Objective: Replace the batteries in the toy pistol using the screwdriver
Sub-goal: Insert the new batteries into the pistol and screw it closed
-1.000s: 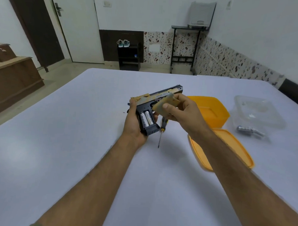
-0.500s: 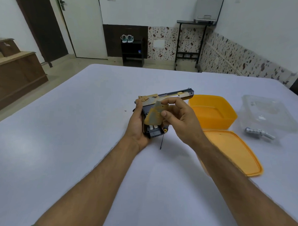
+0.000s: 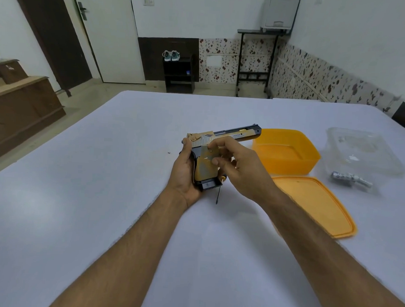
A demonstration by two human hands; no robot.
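From the head camera, the left hand [image 3: 184,173] held the black and gold plastic toy pistol [image 3: 220,140] by its grip, above the white table [image 3: 103,195]. The right hand [image 3: 240,168] pressed the gold grip cover [image 3: 204,165] with its fingertips. The thin black screwdriver [image 3: 218,191] poked out below that hand. An orange plastic tub [image 3: 286,151] sat nearby.

Pistol [image 3: 222,140] left of tub [image 3: 286,151]; lid [image 3: 314,203] before tub.
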